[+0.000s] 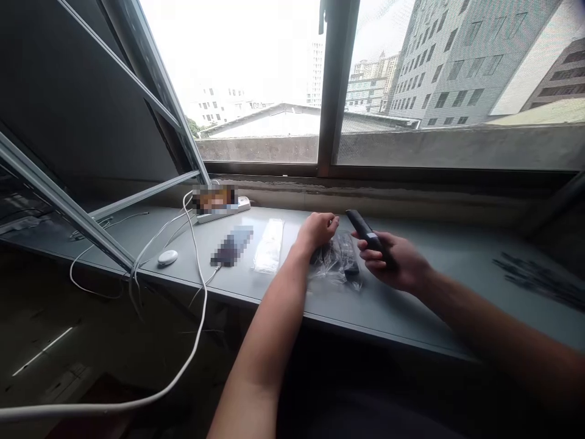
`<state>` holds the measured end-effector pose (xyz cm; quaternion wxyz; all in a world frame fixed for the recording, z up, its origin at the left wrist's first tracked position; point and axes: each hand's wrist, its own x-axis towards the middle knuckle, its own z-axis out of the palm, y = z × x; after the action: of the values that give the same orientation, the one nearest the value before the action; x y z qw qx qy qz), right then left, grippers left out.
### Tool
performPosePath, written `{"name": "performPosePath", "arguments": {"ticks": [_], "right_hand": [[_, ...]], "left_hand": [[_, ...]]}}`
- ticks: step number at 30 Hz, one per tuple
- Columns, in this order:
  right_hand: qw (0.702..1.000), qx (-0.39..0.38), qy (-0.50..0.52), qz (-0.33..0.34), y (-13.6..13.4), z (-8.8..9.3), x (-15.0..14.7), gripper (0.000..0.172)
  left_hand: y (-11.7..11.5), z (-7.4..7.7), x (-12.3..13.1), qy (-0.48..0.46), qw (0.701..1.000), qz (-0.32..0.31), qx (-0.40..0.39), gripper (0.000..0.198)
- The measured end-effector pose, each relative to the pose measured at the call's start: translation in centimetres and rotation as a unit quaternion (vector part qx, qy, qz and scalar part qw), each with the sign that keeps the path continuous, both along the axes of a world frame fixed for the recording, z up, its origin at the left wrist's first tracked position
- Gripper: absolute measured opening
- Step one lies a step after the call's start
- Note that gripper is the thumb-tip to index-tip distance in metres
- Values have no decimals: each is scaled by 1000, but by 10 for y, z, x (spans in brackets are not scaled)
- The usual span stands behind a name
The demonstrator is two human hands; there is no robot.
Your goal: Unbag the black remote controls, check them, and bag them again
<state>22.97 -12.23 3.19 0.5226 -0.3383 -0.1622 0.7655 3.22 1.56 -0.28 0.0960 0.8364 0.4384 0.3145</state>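
Note:
My right hand (398,261) is wrapped round a long, slim black device (363,228) with a silver band near its middle; its exact kind does not show. The device tilts up and to the left, above the tabletop. To its left, my left hand (319,230) hovers over a clear plastic bag (329,265), its fingers curled in. Whatever those fingers may hold is hidden. Dark objects show through the bag, one of them a black block (350,259) at its right side. A flat white packet in clear wrap (269,247) lies left of my left wrist.
A phone-like object (232,246), blurred out, lies plugged into a cable. Behind it sits a white power strip (223,209). A white oval case (167,258), a looping white cable (200,286) and a metal frame (109,238) occupy the left. Several thin black strips (539,277) lie at right.

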Motion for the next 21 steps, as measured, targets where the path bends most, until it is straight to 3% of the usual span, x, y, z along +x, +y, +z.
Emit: {"name": "performPosePath", "arguments": {"ticks": [21], "right_hand": [[999, -5, 25, -44, 3, -1, 7, 28]], "left_hand": [[-7, 7, 0, 1, 1000, -4, -16, 39]]}}
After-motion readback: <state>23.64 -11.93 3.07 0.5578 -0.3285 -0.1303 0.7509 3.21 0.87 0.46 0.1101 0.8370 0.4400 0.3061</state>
